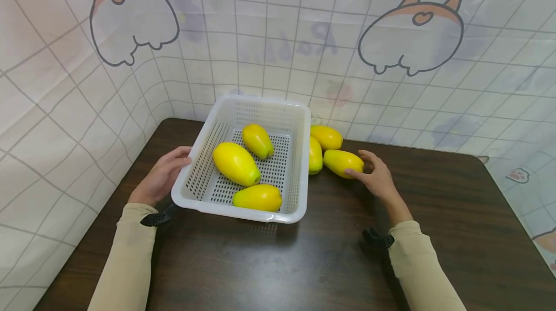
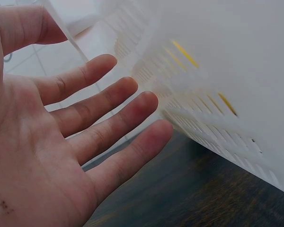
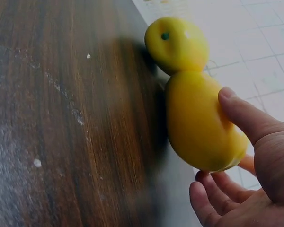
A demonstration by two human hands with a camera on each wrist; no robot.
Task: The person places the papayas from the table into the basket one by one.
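Left hand: the person's left hand [image 1: 160, 173] lies at the left rim of the basket; its fingers are straight and spread beside the outer wall, the thumb by the rim.
Basket: a white, perforated, rectangular plastic basket [image 1: 243, 212] stands left of the middle of the dark brown wood-grain table [image 1: 339, 262]. With fingers this loose, it could slide if the fruits beside it were pushed against its right wall.
Fruits inside: three smooth, yellow, oval fruits, one to the left [image 1: 236, 163], one at the near side [image 1: 258, 198] and one towards the back [image 1: 257, 141].
Fruits outside: two more yellow oval fruits, one just beside the basket's right wall [image 1: 315, 155], the other behind it [image 1: 326, 137].
Rightmost fruit, risk: the smooth yellow fruit with a greenish left end [image 1: 343, 162] lies on the table right of the basket. It could roll or slip, since the hold takes only its right end and the skin looks slick; a knock could also shift its neighbour.
Rightmost fruit, axis: roughly left to right, the greenish end towards the basket, the other slightly nearer the person.
Right hand: the right hand [image 1: 377, 176] pinches that fruit's right end, thumb on the near side, fingers around the far side.
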